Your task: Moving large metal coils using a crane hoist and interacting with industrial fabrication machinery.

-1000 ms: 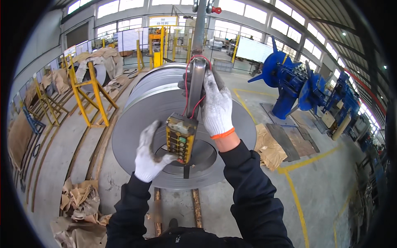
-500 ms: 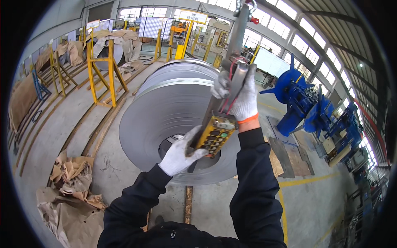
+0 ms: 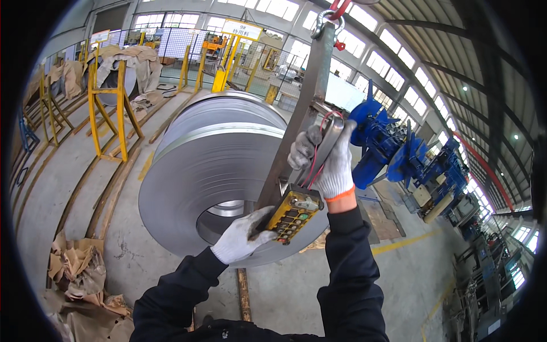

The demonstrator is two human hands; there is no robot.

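A yellow-and-black push-button remote control (image 3: 290, 215) with a green button sits in my gloved left hand (image 3: 244, 235), whose fingers wrap its lower end. Higher up, my gloved right hand (image 3: 330, 154) closes around a metal bar handle (image 3: 329, 139) along which red wires run. That handle is joined to a long grey steel lifting beam (image 3: 305, 108), hung by a shackle (image 3: 327, 25) from a red hook at the top. Behind the beam stands a large coil of steel strip (image 3: 194, 165), its round face toward me. The beam's lower end is hidden behind the remote and my left hand.
Yellow A-frame stands (image 3: 108, 114) and floor rails lie to the left. Crumpled brown paper (image 3: 85, 279) covers the floor at lower left. Blue machinery (image 3: 382, 134) stands at right, past a yellow floor line (image 3: 404, 244). A mesh fence (image 3: 176, 45) runs behind the coil.
The view has turned right, so the coil and stands appear further left. More of the lifting beam and its shackle shows. Both hands keep their holds.
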